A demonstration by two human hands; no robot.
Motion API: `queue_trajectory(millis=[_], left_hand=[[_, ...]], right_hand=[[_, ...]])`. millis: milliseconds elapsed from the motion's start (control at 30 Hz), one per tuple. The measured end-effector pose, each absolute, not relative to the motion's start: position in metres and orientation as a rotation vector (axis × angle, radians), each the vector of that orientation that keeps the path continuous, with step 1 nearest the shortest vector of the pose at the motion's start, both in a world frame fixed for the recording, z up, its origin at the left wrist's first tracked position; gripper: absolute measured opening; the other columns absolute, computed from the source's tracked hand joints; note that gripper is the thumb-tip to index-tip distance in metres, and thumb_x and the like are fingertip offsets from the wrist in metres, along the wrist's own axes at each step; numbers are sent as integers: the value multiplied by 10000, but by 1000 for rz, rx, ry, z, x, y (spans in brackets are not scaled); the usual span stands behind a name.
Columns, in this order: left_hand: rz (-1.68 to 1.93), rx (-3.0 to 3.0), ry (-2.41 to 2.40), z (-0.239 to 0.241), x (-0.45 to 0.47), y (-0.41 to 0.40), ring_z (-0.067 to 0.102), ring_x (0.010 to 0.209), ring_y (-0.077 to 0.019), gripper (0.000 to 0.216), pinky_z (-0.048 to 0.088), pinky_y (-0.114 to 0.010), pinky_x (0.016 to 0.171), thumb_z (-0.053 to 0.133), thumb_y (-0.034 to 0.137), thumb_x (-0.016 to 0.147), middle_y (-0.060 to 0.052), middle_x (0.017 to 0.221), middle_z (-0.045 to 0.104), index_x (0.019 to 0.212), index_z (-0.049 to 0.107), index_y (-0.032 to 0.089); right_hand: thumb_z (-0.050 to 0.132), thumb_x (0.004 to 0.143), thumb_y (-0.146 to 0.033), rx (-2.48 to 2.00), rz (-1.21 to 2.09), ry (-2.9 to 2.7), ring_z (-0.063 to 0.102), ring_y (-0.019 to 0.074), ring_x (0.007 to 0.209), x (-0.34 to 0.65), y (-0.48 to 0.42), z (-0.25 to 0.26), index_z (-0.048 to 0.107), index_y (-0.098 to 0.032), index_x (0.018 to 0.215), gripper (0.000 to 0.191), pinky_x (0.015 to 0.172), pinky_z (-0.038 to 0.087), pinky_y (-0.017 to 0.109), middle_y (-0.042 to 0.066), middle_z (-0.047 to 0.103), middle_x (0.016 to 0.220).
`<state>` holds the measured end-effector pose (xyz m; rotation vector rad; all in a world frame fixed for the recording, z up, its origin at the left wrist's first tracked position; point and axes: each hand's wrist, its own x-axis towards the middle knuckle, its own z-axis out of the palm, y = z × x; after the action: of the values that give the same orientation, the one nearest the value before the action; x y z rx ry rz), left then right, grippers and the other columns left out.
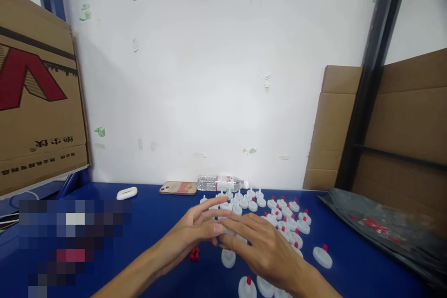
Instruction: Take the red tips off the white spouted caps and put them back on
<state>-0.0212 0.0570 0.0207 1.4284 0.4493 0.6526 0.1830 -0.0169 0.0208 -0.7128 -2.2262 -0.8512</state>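
Note:
My left hand and my right hand meet over the middle of the blue table. Both have their fingers stretched out, and the fingertips touch or overlap. I see nothing held in either hand, though the space under the fingers is partly hidden. Around and behind them stand several white disc-shaped caps with narrow spouts. Those to the right carry small red tips. Just below my left fingers lies a little cluster of red tips. One white cap sits close under my hands.
A clear water bottle and a phone lie along the wall, with a white oval object at left. At right, a dark plastic bag bears red pieces. Cardboard boxes flank the table.

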Motion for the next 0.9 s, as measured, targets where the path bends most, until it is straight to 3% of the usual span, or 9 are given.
queue_trajectory(millis=[67, 167, 333, 433, 600, 733, 800, 900], left_hand=[[535, 1313, 366, 23, -21, 51, 629, 985, -215, 569, 513, -316, 801, 773, 294, 786, -97, 1224, 644, 1330, 610, 259], [518, 1296, 265, 19, -18, 46, 619, 863, -194, 361, 493, -291, 760, 739, 303, 789, -83, 998, 660, 1122, 727, 163], [624, 1417, 276, 8, -13, 49, 514, 687, -132, 333, 402, -223, 647, 753, 334, 737, -11, 728, 576, 999, 745, 128], [623, 1484, 321, 9, -14, 51, 510, 674, -140, 346, 393, -237, 640, 737, 408, 766, -22, 737, 594, 970, 740, 129], [639, 1738, 435, 19, -18, 56, 465, 599, -122, 466, 346, -223, 550, 615, 561, 885, -12, 696, 600, 1031, 732, 135], [765, 2112, 679, 20, -26, 66, 539, 710, -163, 420, 408, -255, 623, 475, 520, 980, -36, 876, 673, 1111, 703, 192], [793, 2386, 810, 18, -31, 74, 556, 767, -183, 292, 417, -280, 685, 522, 426, 968, -31, 911, 681, 989, 718, 210], [754, 2704, 843, 15, -38, 86, 574, 908, -224, 191, 419, -322, 802, 529, 288, 947, -32, 909, 681, 893, 699, 217]], right_hand=[[440, 1014, -107, -673, -882, -2201, 684, 183, 1070, 181, -21, 25, 667, -166, 1128, 260, 788, 567, 291, 62, 750, 1123], [417, 1019, -109, -636, -891, -2178, 668, 183, 1114, 179, -23, 27, 680, -154, 1110, 282, 830, 565, 288, 72, 755, 1112], [457, 997, -97, -623, -869, -2152, 658, 172, 1131, 174, -21, 22, 692, -169, 1042, 249, 900, 530, 313, 71, 754, 1122], [527, 972, -138, -653, -807, -2171, 652, 180, 1136, 171, -21, 21, 680, -159, 1070, 183, 932, 514, 330, 88, 746, 1138], [499, 964, -149, -716, -673, -2185, 656, 196, 1070, 179, -20, 24, 645, -164, 1151, 238, 924, 499, 386, 99, 727, 1156], [450, 1000, -191, -972, -530, -2079, 618, 233, 1052, 194, -13, 25, 620, -219, 1250, 304, 930, 452, 439, 79, 706, 1171], [397, 1032, -226, -1169, -416, -2022, 598, 239, 1059, 202, -8, 23, 650, -229, 1170, 288, 927, 433, 436, 69, 705, 1146], [305, 1069, -301, -1397, -253, -1982, 605, 229, 944, 212, -1, 19, 655, -220, 907, 394, 878, 422, 420, 47, 713, 950]])
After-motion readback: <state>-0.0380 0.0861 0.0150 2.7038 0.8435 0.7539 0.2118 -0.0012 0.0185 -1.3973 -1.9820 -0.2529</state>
